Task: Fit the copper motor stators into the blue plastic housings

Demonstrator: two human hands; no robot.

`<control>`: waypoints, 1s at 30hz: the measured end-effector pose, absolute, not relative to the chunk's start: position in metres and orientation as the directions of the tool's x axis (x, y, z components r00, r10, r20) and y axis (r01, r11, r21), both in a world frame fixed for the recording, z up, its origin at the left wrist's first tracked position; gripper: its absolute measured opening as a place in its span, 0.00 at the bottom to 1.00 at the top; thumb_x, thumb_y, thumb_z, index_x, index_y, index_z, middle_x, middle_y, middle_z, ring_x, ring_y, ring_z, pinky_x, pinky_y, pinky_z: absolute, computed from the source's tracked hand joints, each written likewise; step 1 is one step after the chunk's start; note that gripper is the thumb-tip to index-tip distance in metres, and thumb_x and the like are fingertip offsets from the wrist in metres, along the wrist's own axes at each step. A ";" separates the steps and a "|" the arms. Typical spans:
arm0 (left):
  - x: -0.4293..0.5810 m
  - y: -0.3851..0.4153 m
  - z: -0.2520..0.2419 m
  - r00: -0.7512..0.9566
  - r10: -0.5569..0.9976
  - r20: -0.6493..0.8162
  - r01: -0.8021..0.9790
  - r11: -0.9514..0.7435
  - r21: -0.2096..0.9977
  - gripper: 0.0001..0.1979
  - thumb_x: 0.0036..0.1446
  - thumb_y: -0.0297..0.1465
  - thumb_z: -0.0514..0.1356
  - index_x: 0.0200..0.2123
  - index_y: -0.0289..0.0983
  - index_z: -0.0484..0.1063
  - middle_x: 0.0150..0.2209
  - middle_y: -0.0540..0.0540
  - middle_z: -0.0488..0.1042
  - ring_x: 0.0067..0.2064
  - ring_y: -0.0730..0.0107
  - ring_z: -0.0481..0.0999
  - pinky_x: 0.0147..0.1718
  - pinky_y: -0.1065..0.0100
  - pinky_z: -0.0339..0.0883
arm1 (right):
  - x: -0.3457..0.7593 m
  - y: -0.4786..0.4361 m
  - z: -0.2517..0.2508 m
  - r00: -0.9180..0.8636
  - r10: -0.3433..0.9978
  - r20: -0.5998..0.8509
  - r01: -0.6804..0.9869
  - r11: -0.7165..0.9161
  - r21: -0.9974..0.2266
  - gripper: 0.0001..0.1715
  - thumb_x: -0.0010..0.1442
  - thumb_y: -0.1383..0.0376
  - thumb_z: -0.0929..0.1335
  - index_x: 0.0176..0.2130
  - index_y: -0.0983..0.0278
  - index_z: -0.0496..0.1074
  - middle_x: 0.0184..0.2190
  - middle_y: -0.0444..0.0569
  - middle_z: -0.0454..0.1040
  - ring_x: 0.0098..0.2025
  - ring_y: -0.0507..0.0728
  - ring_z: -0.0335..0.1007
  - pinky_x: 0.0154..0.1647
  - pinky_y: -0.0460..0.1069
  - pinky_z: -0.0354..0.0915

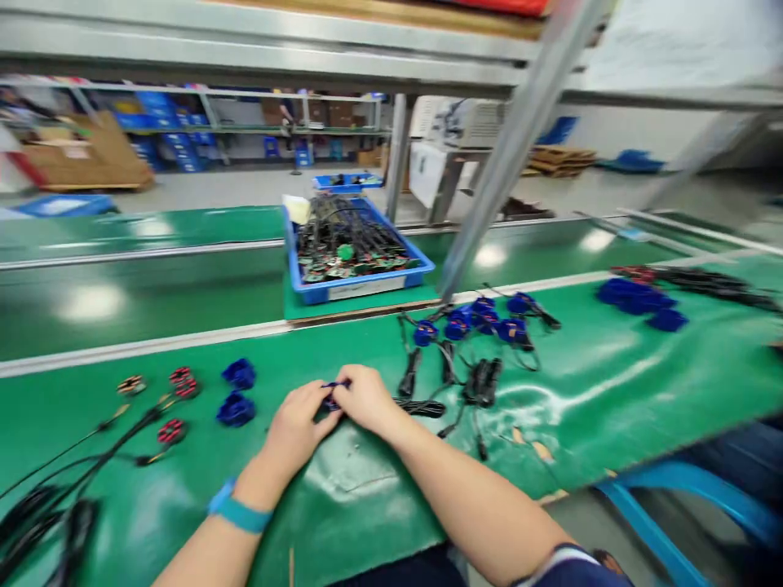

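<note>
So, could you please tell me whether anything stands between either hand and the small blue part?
Nothing visible does: the left hand and right hand both grip the small blue part, though most of it is hidden. The black cable bundle lies beside the right hand, not in between.

Centre of frame: the worker's left hand (299,420) and right hand (369,399) meet, fingertips of both on a small dark-blue piece (331,400), largely hidden. Coiled black cable (425,408) just right of them. Left of centre I count two loose blue pieces (236,409); farther left, four ring-shaped wound coils (184,381). Right of centre: cabled blue pieces (457,325), clustered. Upper middle: blue tray (313,293), heaped with circuit boards (360,265) and dark leads.
</note>
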State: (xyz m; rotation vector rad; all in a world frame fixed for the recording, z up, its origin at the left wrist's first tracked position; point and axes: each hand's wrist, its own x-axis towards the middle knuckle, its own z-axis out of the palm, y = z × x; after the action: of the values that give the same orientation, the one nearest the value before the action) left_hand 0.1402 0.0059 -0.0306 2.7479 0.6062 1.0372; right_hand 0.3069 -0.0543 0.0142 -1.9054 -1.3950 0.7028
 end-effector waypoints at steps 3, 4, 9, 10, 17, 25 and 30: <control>0.139 0.006 -0.032 0.661 0.513 0.548 0.331 -0.855 0.400 0.16 0.61 0.36 0.63 0.50 0.37 0.71 0.47 0.40 0.78 0.49 0.60 0.79 0.50 0.59 0.75 | 0.317 -0.064 0.016 0.201 0.979 -0.029 0.555 -0.138 -0.820 0.15 0.60 0.64 0.70 0.47 0.67 0.76 0.39 0.50 0.78 0.33 0.53 0.71 0.40 0.49 0.67; 0.137 0.006 -0.032 0.658 0.542 0.523 0.342 -0.833 0.435 0.16 0.60 0.35 0.64 0.50 0.37 0.70 0.46 0.40 0.78 0.48 0.60 0.79 0.49 0.60 0.75 | 0.320 -0.070 0.019 0.167 0.986 0.012 0.567 -0.086 -0.819 0.20 0.60 0.63 0.71 0.51 0.67 0.74 0.43 0.52 0.77 0.36 0.54 0.73 0.43 0.50 0.69; 0.131 0.005 -0.030 0.682 0.557 0.473 0.320 -0.810 0.492 0.19 0.60 0.36 0.65 0.52 0.36 0.69 0.48 0.39 0.78 0.48 0.59 0.78 0.49 0.57 0.75 | 0.319 -0.090 0.032 -0.086 0.978 0.192 0.781 0.186 -0.597 0.24 0.62 0.59 0.72 0.55 0.65 0.73 0.64 0.60 0.63 0.65 0.65 0.60 0.66 0.59 0.61; 0.131 0.005 -0.028 0.687 0.545 0.481 0.308 -0.818 0.487 0.18 0.61 0.36 0.64 0.52 0.36 0.69 0.49 0.39 0.77 0.50 0.59 0.78 0.51 0.56 0.74 | 0.317 -0.090 0.032 -0.115 0.978 0.172 0.817 0.192 -0.543 0.26 0.62 0.58 0.72 0.57 0.65 0.72 0.64 0.61 0.62 0.65 0.66 0.60 0.66 0.61 0.62; 0.138 0.001 -0.012 0.746 0.562 0.357 0.438 -0.818 0.373 0.16 0.62 0.42 0.62 0.45 0.35 0.75 0.40 0.41 0.78 0.44 0.60 0.76 0.46 0.58 0.72 | 0.304 -0.081 0.025 -0.131 0.989 0.072 0.969 0.143 -0.199 0.29 0.61 0.56 0.73 0.58 0.68 0.72 0.52 0.62 0.74 0.49 0.68 0.71 0.47 0.62 0.71; 0.120 -0.021 0.008 0.737 0.612 0.288 0.528 -0.786 0.321 0.34 0.62 0.42 0.62 0.67 0.39 0.57 0.60 0.38 0.70 0.58 0.54 0.70 0.55 0.54 0.67 | 0.343 -0.072 -0.007 -0.009 0.981 0.194 0.999 0.002 0.038 0.27 0.61 0.53 0.71 0.53 0.68 0.76 0.39 0.61 0.79 0.43 0.71 0.73 0.35 0.60 0.67; 0.013 -0.016 0.030 0.418 0.816 0.398 0.761 -0.555 0.338 0.10 0.66 0.34 0.56 0.42 0.38 0.76 0.41 0.43 0.79 0.46 0.61 0.76 0.50 0.57 0.66 | 0.402 -0.059 -0.026 0.245 0.945 0.215 0.968 -0.226 -0.110 0.23 0.63 0.52 0.68 0.49 0.64 0.79 0.38 0.63 0.78 0.38 0.71 0.73 0.32 0.59 0.62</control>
State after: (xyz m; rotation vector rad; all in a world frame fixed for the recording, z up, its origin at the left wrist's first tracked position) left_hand 0.0127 -0.0163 0.0296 2.5559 1.4263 0.8095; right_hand 0.4025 -0.0590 -0.0257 -2.2954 -1.7990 -0.1497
